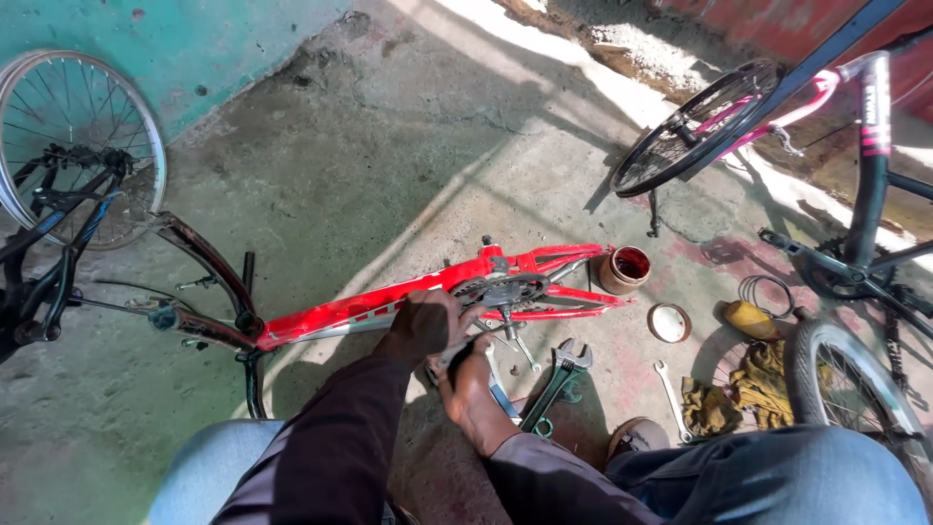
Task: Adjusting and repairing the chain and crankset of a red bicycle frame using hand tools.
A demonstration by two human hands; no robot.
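The red bicycle frame [389, 303] is glossy painted metal. The chainring [501, 290] and open-end spanner [671, 387] are bare, dull steel. The concrete floor [389, 146] looks rough, cracked and matt. The yellowish rag [758, 384] is crumpled cloth.

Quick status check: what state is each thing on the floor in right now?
Red bike frame: lying flat, wheels off.
Chainring: mounted on frame.
Left hand: gripping at the crank.
Right hand: beside it, holding a tool.
Tin: open, upright.
Lid: off.
Adjustable wrench: lying unused.
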